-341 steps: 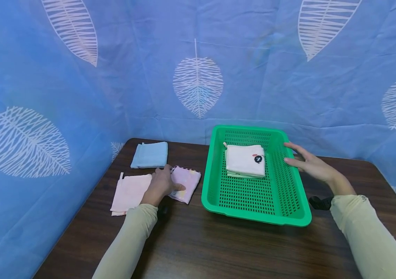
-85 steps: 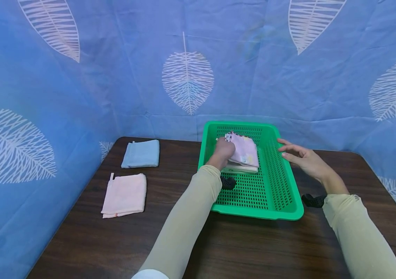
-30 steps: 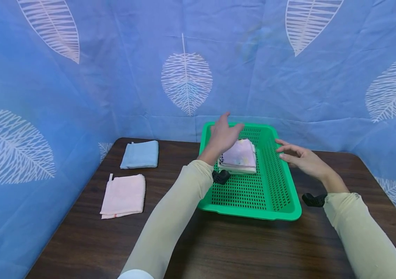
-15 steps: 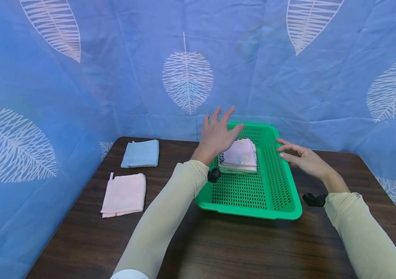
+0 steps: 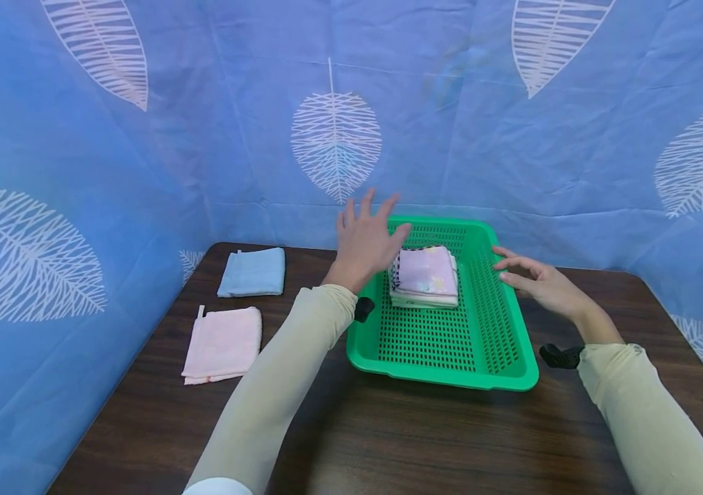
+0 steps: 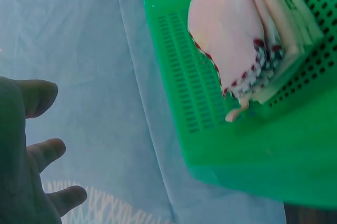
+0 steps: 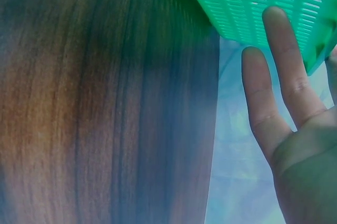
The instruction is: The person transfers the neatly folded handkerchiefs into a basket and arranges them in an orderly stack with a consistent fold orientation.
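My left hand (image 5: pixel 364 244) hovers over the left rim of the green plastic basket (image 5: pixel 444 380), its fingers spread and holding nothing. Inside the basket lies a stack of folded towels, topped by a pink-lilac patterned towel (image 5: pixel 427 270) with a black-and-white checked edge. Under it, whitish towels (image 5: pixel 426 300) show at the front. My right hand (image 5: pixel 543 283) is at the basket's right rim, fingers loosely extended; in the right wrist view its fingers (image 7: pixel 287 60) lie against the slotted outer wall.
On the dark wooden table (image 5: pixel 401 440), a folded light-blue towel (image 5: pixel 252 273) lies at the back left. A folded pale-pink towel (image 5: pixel 224 344) is nearer, partly beside my left sleeve. A blue leaf-print cloth (image 5: pixel 252 137) hangs behind and along the left.
The lilac towel went from the table onto the stack in the basket. My left hand has since let go of it, risen and drifted left. The right hand stays at the rim.
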Tool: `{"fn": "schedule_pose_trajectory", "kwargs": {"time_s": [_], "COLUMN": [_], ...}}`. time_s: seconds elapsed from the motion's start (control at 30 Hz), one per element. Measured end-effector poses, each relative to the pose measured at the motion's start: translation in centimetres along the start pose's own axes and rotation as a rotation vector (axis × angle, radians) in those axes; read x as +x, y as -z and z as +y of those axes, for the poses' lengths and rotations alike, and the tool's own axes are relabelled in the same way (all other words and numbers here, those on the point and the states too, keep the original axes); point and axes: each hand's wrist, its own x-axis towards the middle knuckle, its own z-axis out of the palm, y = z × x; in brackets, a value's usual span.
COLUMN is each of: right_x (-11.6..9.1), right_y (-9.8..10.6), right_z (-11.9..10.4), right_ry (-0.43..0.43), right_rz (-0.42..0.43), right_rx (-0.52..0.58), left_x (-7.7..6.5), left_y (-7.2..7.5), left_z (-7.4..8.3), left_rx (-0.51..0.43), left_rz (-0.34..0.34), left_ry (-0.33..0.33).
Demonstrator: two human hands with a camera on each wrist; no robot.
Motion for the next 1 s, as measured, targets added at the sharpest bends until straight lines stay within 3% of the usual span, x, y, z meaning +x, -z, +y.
{"fn": "schedule_pose_trajectory", "kwargs": {"time_s": [0.3,0.63,1.0], "right_x": [0.1,-0.1,-0.2], "right_y": [0.1,0.0,-0.2], "right_z": [0.0,-0.1,0.1], "right_ry": [0.005,0.000,0.009], "right_rz": [-0.005,-0.005,-0.003], "right_rx": [-0.001,-0.009,-0.005], "left_x": [0.1,-0.3,-0.7], "left_y": [0.5,0.2,1.4], "left_z": [-2.4,-4.6,-6.5], "left_rx": [0.006,-0.051,-0.062], "left_rz": [0.016,0.038,0.039], "left_ry": [0.044,0.086,0.116]}}
